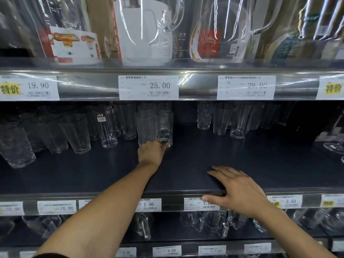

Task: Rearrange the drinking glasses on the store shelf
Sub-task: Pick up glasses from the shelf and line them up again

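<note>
On the dark middle shelf (195, 164) stand several clear drinking glasses. My left hand (151, 152) reaches deep onto the shelf and grips the bases of two tall glasses: a textured glass (147, 125) and a smooth glass (165, 125) beside it. My right hand (236, 190) rests flat on the shelf's front edge with fingers spread and holds nothing. A group of tapered and straight glasses (74, 133) stands at the left. Another row of glasses (223, 120) stands at the back right.
The upper shelf carries glass pitchers (149, 30) and boxes behind price tags (148, 87). The lower shelf holds more glassware (214, 224). A stemmed glass base (335, 148) shows at the far right. Bare shelf lies between the two glass groups.
</note>
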`<state>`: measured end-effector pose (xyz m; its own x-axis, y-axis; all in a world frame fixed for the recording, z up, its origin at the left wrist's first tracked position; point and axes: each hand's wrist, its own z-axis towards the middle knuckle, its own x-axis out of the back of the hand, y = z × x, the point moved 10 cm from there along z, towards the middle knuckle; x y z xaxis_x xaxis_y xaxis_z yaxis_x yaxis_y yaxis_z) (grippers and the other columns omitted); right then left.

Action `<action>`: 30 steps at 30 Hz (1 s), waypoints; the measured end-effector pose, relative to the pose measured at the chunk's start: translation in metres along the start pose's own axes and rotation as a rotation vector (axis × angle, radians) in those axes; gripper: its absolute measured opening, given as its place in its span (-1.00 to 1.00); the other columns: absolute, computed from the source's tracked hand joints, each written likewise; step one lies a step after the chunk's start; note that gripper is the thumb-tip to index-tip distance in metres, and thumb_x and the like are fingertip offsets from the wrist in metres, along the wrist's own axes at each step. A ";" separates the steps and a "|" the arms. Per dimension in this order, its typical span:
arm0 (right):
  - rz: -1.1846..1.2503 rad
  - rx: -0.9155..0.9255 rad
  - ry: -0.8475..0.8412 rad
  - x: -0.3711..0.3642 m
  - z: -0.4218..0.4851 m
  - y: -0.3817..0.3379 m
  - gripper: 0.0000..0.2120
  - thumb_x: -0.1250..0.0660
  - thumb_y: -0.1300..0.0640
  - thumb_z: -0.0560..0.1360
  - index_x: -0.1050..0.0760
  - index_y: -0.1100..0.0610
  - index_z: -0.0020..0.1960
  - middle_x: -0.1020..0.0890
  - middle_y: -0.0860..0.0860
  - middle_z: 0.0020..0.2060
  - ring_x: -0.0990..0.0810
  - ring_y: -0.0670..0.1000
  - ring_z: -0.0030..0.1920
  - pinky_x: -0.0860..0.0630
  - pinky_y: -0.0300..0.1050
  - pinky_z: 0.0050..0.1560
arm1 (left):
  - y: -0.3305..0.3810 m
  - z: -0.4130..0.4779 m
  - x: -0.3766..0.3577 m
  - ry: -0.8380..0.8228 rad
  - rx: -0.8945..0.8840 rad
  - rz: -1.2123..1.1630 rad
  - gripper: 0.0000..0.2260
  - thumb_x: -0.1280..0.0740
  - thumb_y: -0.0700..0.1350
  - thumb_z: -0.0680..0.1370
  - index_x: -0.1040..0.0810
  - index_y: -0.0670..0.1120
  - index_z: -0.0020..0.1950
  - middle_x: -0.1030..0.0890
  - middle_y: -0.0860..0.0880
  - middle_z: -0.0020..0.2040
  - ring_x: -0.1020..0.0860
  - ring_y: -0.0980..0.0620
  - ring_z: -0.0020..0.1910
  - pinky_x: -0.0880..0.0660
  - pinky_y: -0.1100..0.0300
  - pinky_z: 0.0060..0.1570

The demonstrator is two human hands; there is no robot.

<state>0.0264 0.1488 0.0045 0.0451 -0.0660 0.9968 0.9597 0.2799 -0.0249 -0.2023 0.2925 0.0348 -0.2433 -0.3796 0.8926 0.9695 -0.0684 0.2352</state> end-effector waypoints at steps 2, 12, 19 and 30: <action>-0.001 0.000 0.001 -0.001 0.001 0.001 -0.08 0.07 -0.64 0.34 -0.09 -0.18 0.57 -0.13 -0.23 0.56 -0.09 -0.17 0.55 -0.06 -0.14 0.51 | -0.001 0.001 0.000 0.004 0.009 -0.011 -0.53 -0.18 0.21 0.63 -0.61 -0.15 -0.14 -0.67 -0.15 -0.10 -0.63 -0.15 -0.08 -0.48 0.09 -0.14; 0.000 0.004 0.045 -0.002 0.002 0.002 0.05 0.24 -0.71 0.23 -0.12 -0.19 0.56 -0.16 -0.23 0.56 -0.11 -0.17 0.54 -0.10 -0.14 0.53 | -0.004 0.004 0.001 0.014 0.050 0.007 -0.53 -0.19 0.23 0.62 -0.62 -0.15 -0.09 -0.66 -0.16 -0.08 -0.63 -0.16 -0.04 -0.51 0.05 -0.10; 0.000 0.007 0.045 -0.003 0.002 0.003 0.03 0.23 -0.70 0.24 -0.12 -0.18 0.56 -0.15 -0.23 0.56 -0.10 -0.18 0.54 -0.11 -0.14 0.53 | -0.002 0.004 0.003 0.022 0.055 0.025 -0.52 -0.20 0.23 0.61 -0.62 -0.17 -0.04 -0.66 -0.16 -0.05 -0.62 -0.16 -0.02 -0.52 0.05 -0.08; 0.017 0.007 0.036 -0.001 0.002 0.001 0.08 0.27 -0.70 0.21 -0.12 -0.16 0.57 -0.15 -0.21 0.56 -0.10 -0.16 0.55 -0.08 -0.13 0.54 | 0.000 0.004 0.005 0.013 0.071 0.033 -0.52 -0.20 0.24 0.61 -0.62 -0.18 -0.02 -0.66 -0.18 -0.01 -0.62 -0.18 0.03 -0.50 0.05 -0.07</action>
<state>0.0268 0.1507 0.0032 0.0715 -0.0958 0.9928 0.9568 0.2879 -0.0411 -0.2038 0.2944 0.0411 -0.2106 -0.3929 0.8951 0.9724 0.0094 0.2330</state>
